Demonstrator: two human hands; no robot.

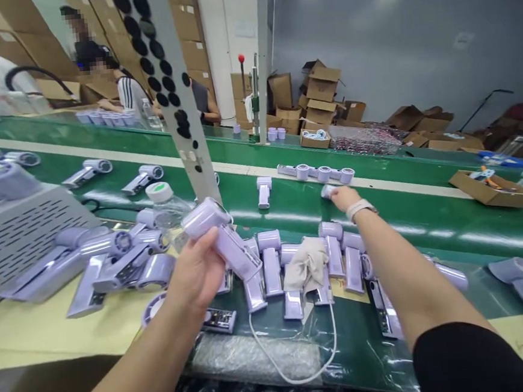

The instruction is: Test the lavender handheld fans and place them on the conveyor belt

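My left hand [199, 267] is wrapped round a lilac handheld fan [234, 249], its round head up and its handle slanting down to the right. Farther off, over the green belt [407, 208], my right hand [345, 198] closes on a small lilac piece [327, 191], partly hidden by the fingers. Several lilac fans [271, 270] lie in a row on the near bench, with a crumpled beige cloth [307, 265] on top of some. A white cable [298, 381] loops below them. One lilac fan [264, 193] lies on the belt between my hands.
A grey slotted box [33, 238] and a pile of fans [125, 255] are at left. A clear bottle [167, 209] stands behind my left hand, near a perforated post [172, 100]. An open carton [491, 190] is at right. People [134, 100] sit across the belt.
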